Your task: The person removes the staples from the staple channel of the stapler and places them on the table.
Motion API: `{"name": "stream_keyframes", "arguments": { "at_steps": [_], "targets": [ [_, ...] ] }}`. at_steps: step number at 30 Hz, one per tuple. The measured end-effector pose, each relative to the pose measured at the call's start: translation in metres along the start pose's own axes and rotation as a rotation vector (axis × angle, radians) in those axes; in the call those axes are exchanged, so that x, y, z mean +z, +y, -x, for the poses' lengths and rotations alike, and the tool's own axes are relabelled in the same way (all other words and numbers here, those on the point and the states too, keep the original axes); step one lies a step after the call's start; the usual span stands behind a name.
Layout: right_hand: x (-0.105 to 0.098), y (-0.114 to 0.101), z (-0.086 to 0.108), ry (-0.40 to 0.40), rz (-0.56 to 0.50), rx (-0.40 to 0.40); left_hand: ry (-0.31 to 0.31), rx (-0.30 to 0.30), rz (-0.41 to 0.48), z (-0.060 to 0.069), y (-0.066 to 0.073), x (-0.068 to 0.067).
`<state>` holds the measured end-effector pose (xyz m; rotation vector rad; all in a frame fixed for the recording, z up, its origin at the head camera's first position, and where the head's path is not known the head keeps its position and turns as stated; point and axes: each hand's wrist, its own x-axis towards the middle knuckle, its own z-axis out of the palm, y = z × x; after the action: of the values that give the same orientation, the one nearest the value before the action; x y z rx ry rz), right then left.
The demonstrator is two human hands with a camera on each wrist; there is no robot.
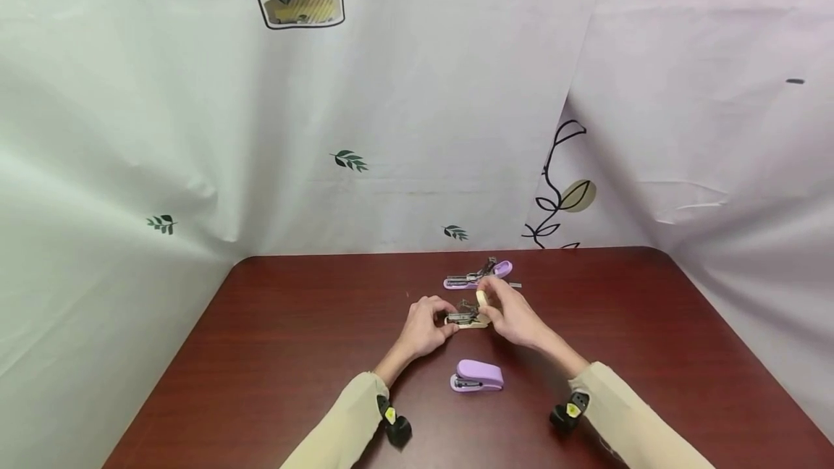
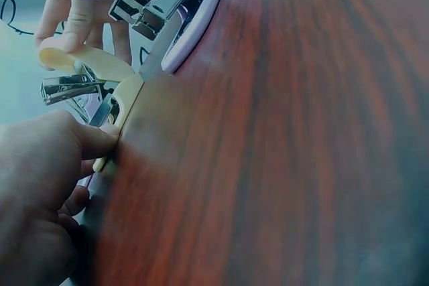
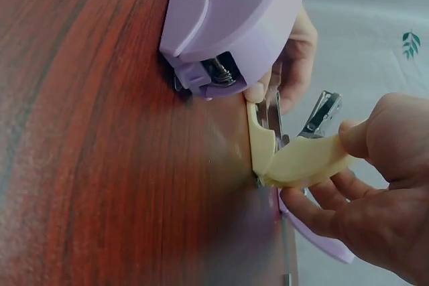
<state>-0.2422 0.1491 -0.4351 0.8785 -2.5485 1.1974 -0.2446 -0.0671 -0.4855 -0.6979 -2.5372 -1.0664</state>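
Note:
A pale yellow stapler stands opened on the table, its cover swung up and its metal magazine exposed. My left hand grips the front end of its base between thumb and fingers. With thumb and fingers, my right hand holds the raised yellow cover at the rear. In the left wrist view, the left hand is near the camera, with the right hand's fingers on the cover beyond. The right wrist view shows the right hand close up; some fingers are partly hidden behind the cover.
A closed purple stapler stands nearer to me. Behind the yellow one lies an opened purple stapler, partly hidden by my right hand. A thin greyish strip lies beside it. White printed cloth hangs behind the brown table.

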Motion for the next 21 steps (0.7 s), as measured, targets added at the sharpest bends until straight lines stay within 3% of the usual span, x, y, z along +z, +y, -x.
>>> {"name": "stream_keyframes", "arguments": {
  "at_steps": [9, 14, 21],
  "targets": [
    [0.0, 0.01, 0.008, 0.076, -0.028, -0.029, 0.004, 0.002, -0.012, -0.001, 0.0, 0.001],
    [0.002, 0.017, 0.013, 0.124, -0.053, -0.009, 0.001, 0.007, -0.016, 0.0, -0.001, 0.001],
    [0.0, 0.022, 0.018, 0.132, -0.063, 0.034, 0.005, 0.018, -0.01, 0.0, -0.001, 0.001]
  ]
}}
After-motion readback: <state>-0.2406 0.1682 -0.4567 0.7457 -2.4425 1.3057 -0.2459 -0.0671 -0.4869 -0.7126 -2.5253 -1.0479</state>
